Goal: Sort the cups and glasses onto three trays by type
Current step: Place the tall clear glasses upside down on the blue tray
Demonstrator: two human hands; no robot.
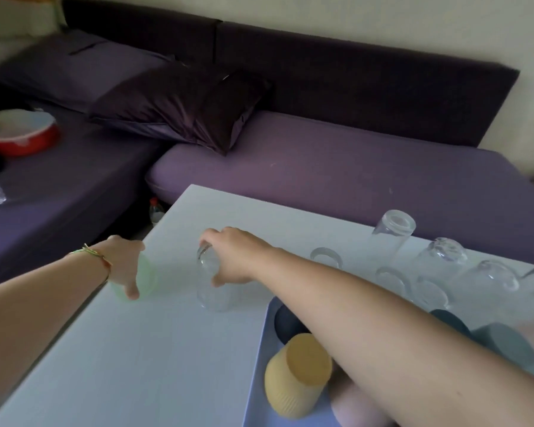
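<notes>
Right hand (pixel 238 257) grips a clear glass (pixel 211 292) (kinda blurry), left hand (pixel 122 266) grips a pale green cup (pixel 147 278) at the bench's (pixel 136 349) left edge, open surface nearby.

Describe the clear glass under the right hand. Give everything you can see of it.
The glass is clear and plain-walled, and it looks like real glass with nothing visible inside. It seems to rest upright on the white table, left of the blue tray and apart from it. The right hand comes over its top, fingers curled round the upper part and thumb down the near side. Blur hides whether its mouth faces up or down.
</notes>
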